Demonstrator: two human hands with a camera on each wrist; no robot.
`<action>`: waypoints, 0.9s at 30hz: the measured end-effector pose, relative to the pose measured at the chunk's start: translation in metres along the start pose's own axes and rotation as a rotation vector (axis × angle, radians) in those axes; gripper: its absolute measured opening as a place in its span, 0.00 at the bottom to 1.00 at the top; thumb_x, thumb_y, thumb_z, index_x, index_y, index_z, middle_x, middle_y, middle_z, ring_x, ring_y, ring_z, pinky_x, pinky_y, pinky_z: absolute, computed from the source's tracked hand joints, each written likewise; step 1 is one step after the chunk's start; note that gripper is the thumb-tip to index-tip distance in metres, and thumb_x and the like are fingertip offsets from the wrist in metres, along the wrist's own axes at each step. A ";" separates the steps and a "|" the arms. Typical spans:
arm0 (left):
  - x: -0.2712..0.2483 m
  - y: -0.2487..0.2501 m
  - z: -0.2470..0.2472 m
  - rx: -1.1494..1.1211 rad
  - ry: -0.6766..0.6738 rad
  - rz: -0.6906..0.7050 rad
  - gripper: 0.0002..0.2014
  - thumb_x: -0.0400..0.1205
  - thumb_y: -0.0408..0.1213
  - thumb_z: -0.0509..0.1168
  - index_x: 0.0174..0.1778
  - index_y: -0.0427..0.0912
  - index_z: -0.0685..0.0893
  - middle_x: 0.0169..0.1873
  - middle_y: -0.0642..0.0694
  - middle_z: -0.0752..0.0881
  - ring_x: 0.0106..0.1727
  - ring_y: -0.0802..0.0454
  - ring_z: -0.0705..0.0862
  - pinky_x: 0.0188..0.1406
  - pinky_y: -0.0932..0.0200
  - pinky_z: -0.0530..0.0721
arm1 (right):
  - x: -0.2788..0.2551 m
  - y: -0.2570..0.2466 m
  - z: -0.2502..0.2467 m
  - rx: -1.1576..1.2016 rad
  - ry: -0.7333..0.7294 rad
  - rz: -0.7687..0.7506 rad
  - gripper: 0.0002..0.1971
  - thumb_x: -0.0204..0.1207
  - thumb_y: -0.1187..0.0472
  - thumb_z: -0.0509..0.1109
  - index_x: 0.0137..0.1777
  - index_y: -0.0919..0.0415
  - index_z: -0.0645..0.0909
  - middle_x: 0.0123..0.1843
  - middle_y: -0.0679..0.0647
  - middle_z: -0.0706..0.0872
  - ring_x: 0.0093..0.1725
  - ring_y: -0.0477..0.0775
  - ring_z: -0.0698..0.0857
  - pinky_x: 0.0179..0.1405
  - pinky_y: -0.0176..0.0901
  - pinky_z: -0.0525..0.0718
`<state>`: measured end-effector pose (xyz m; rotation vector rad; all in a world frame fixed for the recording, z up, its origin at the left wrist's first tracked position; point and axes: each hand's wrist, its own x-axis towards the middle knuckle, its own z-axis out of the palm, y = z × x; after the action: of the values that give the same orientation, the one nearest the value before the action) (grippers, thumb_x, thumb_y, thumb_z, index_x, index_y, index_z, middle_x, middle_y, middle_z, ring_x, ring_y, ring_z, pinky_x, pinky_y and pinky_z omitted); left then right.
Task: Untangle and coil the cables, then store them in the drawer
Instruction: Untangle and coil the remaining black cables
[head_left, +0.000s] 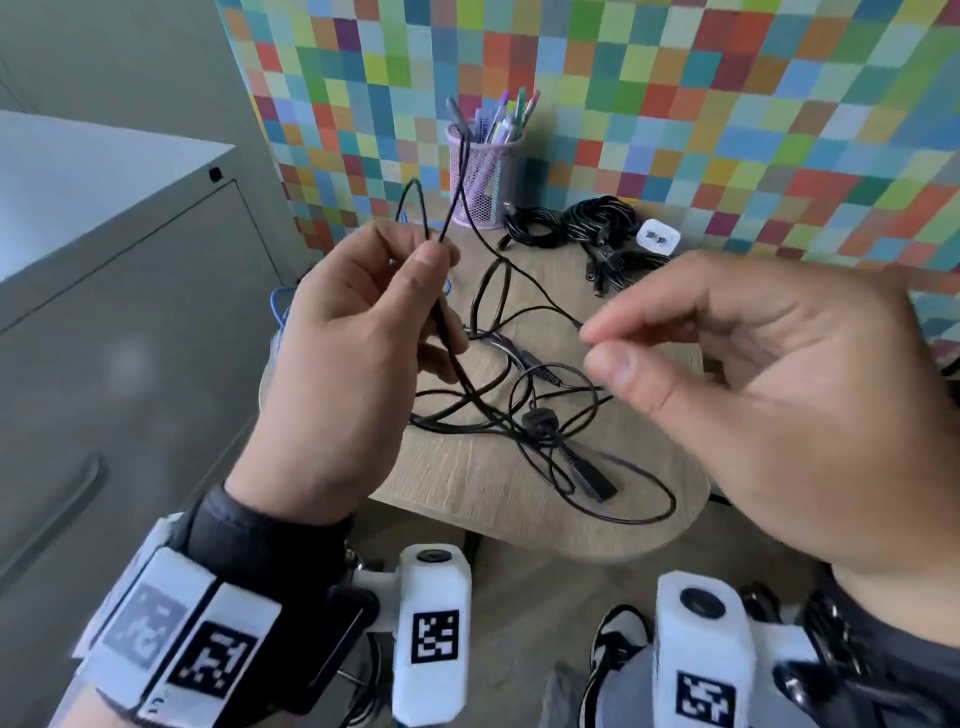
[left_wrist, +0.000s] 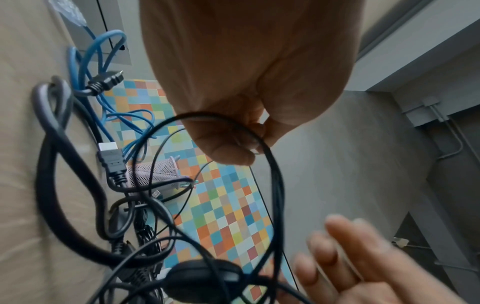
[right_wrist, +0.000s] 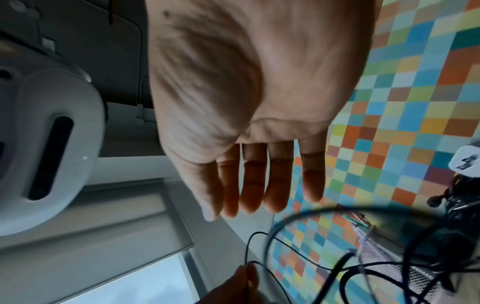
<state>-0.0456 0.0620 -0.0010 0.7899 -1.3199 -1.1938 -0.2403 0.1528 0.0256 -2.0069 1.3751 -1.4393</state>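
Note:
My left hand (head_left: 435, 255) is raised over the table and pinches a thin black cable (head_left: 452, 358) between thumb and forefinger, with two narrow loops standing above the fingers. The cable drops into a tangle of black cables (head_left: 524, 415) on the small wooden table (head_left: 467, 488). In the left wrist view the left hand (left_wrist: 241, 150) holds the thin black cable (left_wrist: 275, 185). My right hand (head_left: 602, 351) hovers beside it. In the right wrist view the right hand (right_wrist: 259, 195) shows straight fingers with nothing in them.
A grey drawer cabinet (head_left: 130, 322) stands left of the table. At the back are a lilac mesh pen cup (head_left: 483, 176), bundled black cables (head_left: 587, 223) and a white plug (head_left: 657, 237). A blue cable (head_left: 278, 306) lies behind my left hand.

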 end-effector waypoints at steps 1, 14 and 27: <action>0.000 -0.001 0.001 -0.002 0.012 0.005 0.07 0.87 0.37 0.65 0.44 0.41 0.80 0.26 0.49 0.77 0.28 0.48 0.80 0.25 0.59 0.77 | 0.000 -0.004 0.002 -0.008 -0.057 0.001 0.08 0.76 0.54 0.81 0.54 0.51 0.91 0.48 0.45 0.93 0.54 0.54 0.92 0.55 0.43 0.88; 0.000 -0.004 -0.001 -0.108 -0.050 -0.079 0.07 0.85 0.35 0.64 0.41 0.41 0.78 0.29 0.45 0.78 0.28 0.41 0.86 0.28 0.55 0.81 | 0.000 0.020 0.021 -0.029 0.142 0.148 0.09 0.76 0.66 0.83 0.49 0.53 0.87 0.42 0.41 0.94 0.48 0.39 0.94 0.51 0.32 0.89; 0.003 0.000 -0.005 -0.034 -0.060 -0.047 0.19 0.85 0.46 0.65 0.28 0.49 0.76 0.23 0.50 0.63 0.25 0.49 0.60 0.25 0.57 0.62 | 0.003 0.047 -0.014 -0.235 0.464 0.124 0.11 0.88 0.67 0.64 0.59 0.49 0.83 0.43 0.45 0.92 0.47 0.47 0.94 0.54 0.46 0.91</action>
<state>-0.0415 0.0581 -0.0011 0.7700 -1.3321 -1.2829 -0.2760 0.1314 0.0005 -1.7383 1.8987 -1.8343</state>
